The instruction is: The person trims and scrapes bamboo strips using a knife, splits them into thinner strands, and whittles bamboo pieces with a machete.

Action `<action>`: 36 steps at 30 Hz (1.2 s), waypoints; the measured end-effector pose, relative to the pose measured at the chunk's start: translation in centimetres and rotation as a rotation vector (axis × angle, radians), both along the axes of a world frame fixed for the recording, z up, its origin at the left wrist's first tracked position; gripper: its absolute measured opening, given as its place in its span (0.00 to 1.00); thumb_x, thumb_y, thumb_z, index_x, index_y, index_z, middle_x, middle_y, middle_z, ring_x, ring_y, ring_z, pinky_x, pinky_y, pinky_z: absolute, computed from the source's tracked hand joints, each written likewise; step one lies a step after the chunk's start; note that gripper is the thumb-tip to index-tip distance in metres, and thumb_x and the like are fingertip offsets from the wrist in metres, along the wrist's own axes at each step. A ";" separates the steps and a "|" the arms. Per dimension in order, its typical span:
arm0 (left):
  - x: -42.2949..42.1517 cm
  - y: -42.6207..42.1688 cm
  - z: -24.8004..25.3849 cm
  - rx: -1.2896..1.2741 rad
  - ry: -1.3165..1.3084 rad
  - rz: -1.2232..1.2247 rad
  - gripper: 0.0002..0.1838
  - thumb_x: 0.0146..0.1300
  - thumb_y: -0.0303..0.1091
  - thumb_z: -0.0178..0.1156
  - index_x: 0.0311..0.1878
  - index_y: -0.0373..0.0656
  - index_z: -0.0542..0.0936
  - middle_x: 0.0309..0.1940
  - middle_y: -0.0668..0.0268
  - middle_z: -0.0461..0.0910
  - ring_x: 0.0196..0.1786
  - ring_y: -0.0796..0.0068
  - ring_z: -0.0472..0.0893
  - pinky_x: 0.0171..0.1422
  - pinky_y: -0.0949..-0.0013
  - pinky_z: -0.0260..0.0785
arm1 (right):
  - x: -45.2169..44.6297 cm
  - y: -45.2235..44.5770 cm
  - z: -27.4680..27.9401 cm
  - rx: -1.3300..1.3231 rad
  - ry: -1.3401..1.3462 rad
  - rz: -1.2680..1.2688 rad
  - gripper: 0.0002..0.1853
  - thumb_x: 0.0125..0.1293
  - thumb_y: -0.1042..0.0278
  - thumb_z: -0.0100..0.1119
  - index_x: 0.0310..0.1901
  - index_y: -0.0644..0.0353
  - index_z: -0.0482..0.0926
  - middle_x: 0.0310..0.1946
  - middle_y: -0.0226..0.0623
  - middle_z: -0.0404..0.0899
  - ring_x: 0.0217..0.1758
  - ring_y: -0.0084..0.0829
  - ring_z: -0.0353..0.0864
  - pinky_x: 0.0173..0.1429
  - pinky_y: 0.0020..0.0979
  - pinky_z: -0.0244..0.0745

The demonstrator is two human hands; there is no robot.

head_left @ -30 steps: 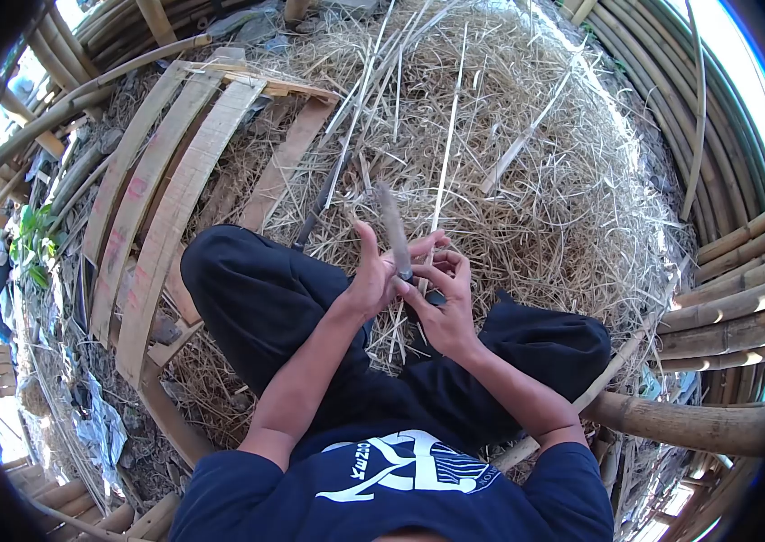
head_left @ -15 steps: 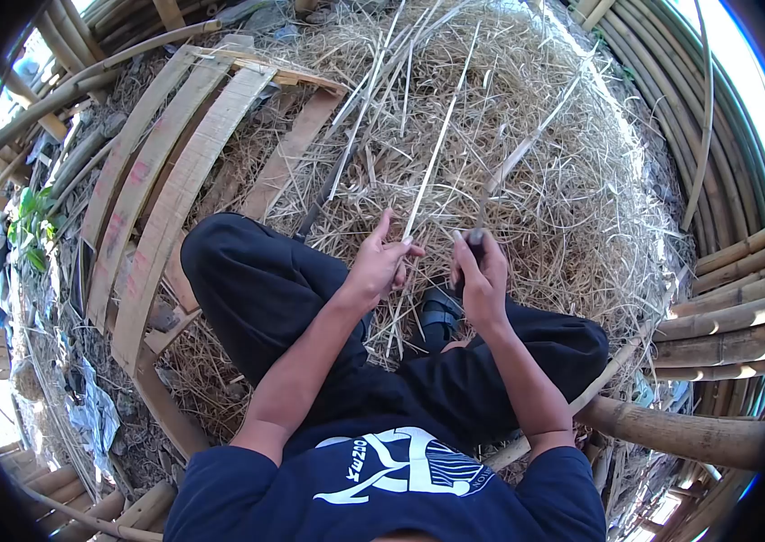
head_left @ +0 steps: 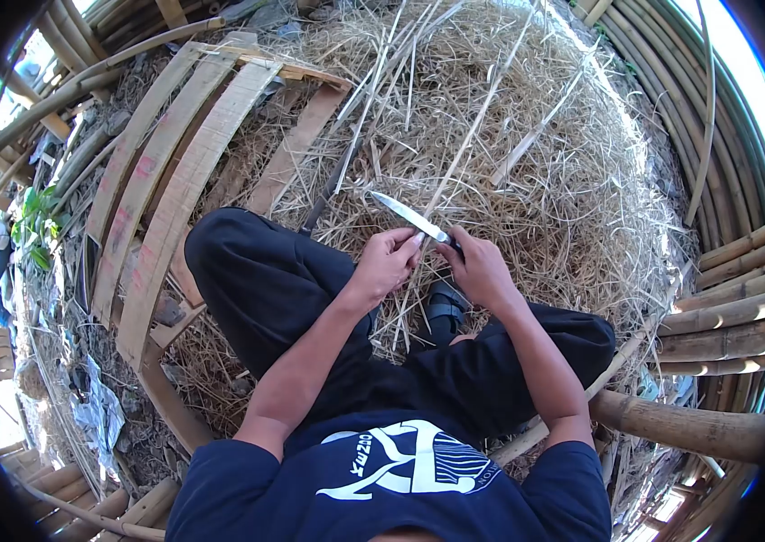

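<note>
Bamboo strip [head_left: 470, 135], long and thin, slants away from the person's hands over the loose straw [head_left: 572, 212], its near end pinched between the thumb and fingers of the left hand [head_left: 384, 269]. The right hand [head_left: 483, 273] is closed around the dark handle of a knife [head_left: 408, 214]. The blade points forward and to the left, lying across the strip just beyond the left fingertips; whether its edge bites into the strip, I cannot tell. Both hands are close together above the gap between the bent legs, near a sandal [head_left: 445, 312] on one foot. Slatted wooden boards [head_left: 185, 194] lie beyond the left knee, and a thick bamboo pole [head_left: 685, 425] lies beside the right leg.
</note>
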State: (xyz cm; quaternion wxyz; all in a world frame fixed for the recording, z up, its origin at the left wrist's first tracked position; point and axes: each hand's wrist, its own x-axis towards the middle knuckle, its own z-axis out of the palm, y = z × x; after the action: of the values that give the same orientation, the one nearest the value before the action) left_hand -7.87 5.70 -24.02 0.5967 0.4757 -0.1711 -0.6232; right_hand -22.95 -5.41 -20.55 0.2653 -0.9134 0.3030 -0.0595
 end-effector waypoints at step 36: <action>-1.2 1.8 4.7 -0.327 -0.275 -0.100 0.14 0.74 0.31 0.48 0.57 0.38 0.75 0.21 0.79 0.63 0.19 0.93 0.57 0.22 0.84 0.49 | -6.7 -9.3 5.9 -0.244 -0.286 -0.408 0.21 0.77 0.55 0.38 0.28 0.59 0.68 0.17 0.27 0.65 0.17 0.19 0.63 0.20 0.28 0.55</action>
State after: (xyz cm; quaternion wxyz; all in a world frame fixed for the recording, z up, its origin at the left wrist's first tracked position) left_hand -9.06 7.50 -19.28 0.6052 0.4439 -0.3733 -0.5452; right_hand -29.67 -14.74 -14.69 0.1761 -0.8409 0.4310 -0.2760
